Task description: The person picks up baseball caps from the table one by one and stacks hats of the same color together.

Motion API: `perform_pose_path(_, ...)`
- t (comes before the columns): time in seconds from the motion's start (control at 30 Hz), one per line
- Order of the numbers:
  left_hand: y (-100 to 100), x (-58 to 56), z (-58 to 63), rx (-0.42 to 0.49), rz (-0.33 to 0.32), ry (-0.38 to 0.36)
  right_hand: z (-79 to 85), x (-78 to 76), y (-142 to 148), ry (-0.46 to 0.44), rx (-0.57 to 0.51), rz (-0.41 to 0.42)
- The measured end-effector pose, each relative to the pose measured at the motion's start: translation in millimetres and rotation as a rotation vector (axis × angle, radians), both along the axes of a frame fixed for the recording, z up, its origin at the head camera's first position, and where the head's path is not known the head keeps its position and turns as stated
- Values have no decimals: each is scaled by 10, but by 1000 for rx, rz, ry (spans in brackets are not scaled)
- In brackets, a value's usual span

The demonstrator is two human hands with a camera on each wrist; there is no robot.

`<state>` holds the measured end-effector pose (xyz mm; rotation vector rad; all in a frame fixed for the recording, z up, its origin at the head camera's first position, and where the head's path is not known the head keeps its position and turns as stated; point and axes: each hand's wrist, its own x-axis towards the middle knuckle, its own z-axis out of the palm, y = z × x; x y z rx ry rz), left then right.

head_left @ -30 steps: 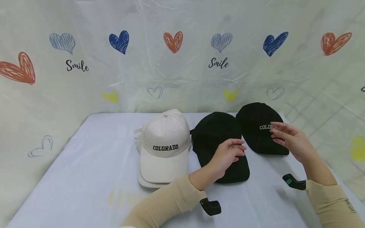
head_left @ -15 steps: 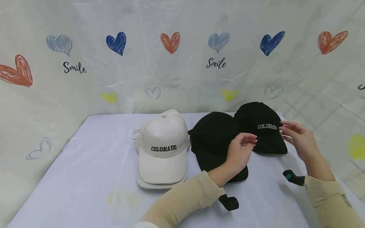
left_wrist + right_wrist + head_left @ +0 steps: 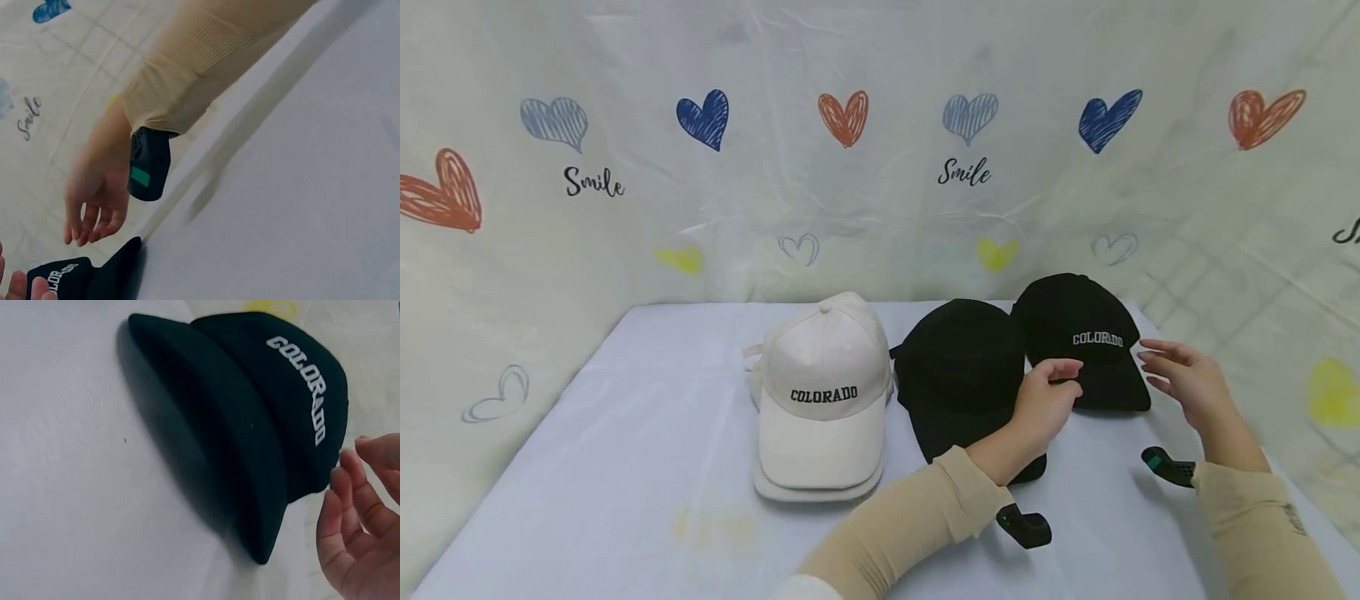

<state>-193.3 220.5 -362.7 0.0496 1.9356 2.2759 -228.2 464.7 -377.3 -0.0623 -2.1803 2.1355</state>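
Observation:
A black baseball cap (image 3: 1063,312) lettered COLORADO sits at the back right of the table, brim toward me. My right hand (image 3: 1197,390) is just off its right side, fingers loosely bent and nothing in them. In the right wrist view the fingertips (image 3: 340,478) come close to the cap's side; I cannot tell whether they touch. My left hand (image 3: 1047,404) hovers near the brim's left part, holding nothing that I can see. Behind that hand and forearm lies a second black cap (image 3: 958,346), its brim partly hidden.
Left of the black caps, a white COLORADO cap (image 3: 823,358) lies on another white cap (image 3: 767,487), whose brim edge peeks out below. They rest on a white-covered table (image 3: 625,467). A curtain (image 3: 880,200) printed with hearts hangs behind it.
My left hand has moved right, from over the middle black cap to the right black cap's brim. My right hand has shifted from in front of that cap to its right side.

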Motion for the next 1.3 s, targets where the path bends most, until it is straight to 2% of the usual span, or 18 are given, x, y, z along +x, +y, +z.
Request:
perform_pose_path(0.1, 109, -35, -44, 14, 10, -45, -42, -30, 75, -41, 176, -1)
perform_pose_path(0.23, 178, -169, -106, 47, 53, -82, -81, -121, 48, -95, 454, -24)
perform_pose_path(0.3, 177, -257, -139, 43, 82, -100, -112, -174, -11, -122, 546, -33)
perform_pose_path(0.37, 167, -344, -173, 31, 111, -112, -152, -219, -58, -141, 592, -33)
perform_pose_path(0.5, 174, -430, -199, 4, 147, -147, -203, -260, -59, -161, 614, -31)
perform_pose_path(0.7, 259, -439, -195, -1, 174, -154, -136, -251, -19, -201, 643, -9)
perform_pose_path(0.93, 368, -428, -230, -59, 200, -167, -38, -205, -15, -288, 659, 38)
perform_pose_path(1.17, 488, -400, -251, 18, 239, -202, -36, -166, 64, -343, 614, 34)
perform_pose_path(1.3, 543, -386, -262, 70, 234, -242, -54, -122, 134, -366, 560, 14)
